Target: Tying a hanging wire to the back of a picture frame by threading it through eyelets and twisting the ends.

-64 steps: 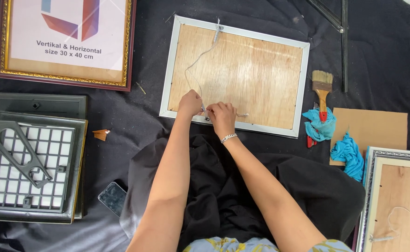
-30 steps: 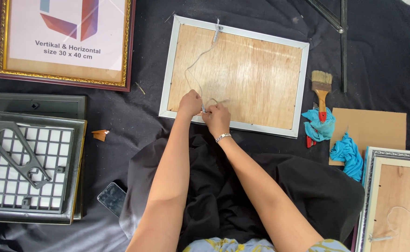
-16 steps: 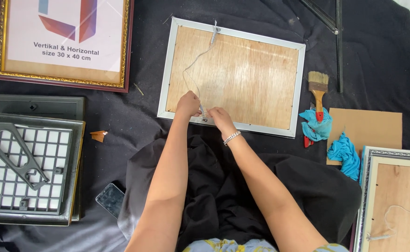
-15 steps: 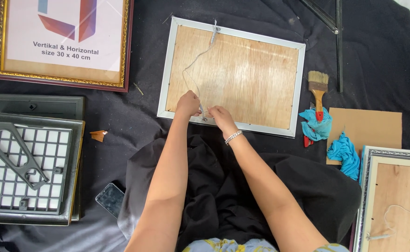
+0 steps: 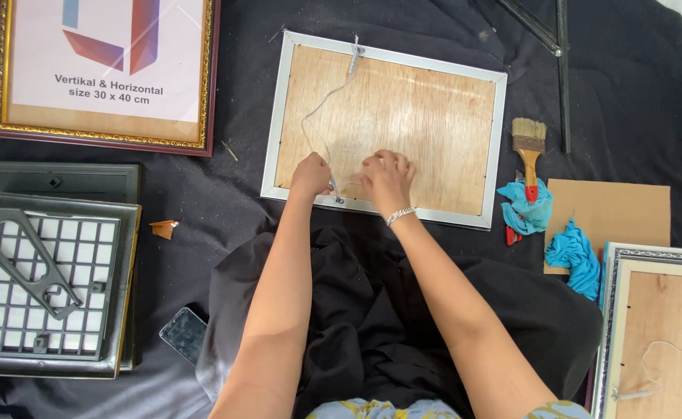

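Frame: silver picture frame [image 5: 498,147] lies face down on the black cloth [image 5: 636,70], mid-far edge.
Left hand [image 5: 311,173]: grip pinching a small metal tool at the hanging wire [image 5: 321,105].
Right hand [image 5: 387,177]: fingers curled, pressing the backing.
Risk: tool could slip, gouging the plywood backing [image 5: 418,116]; slack wire may pull loose.

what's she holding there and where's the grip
The left hand pinches the hanging string at its lower end, by the near edge of the face-down frame. The right hand rests flat on the backing, holding nothing visible.
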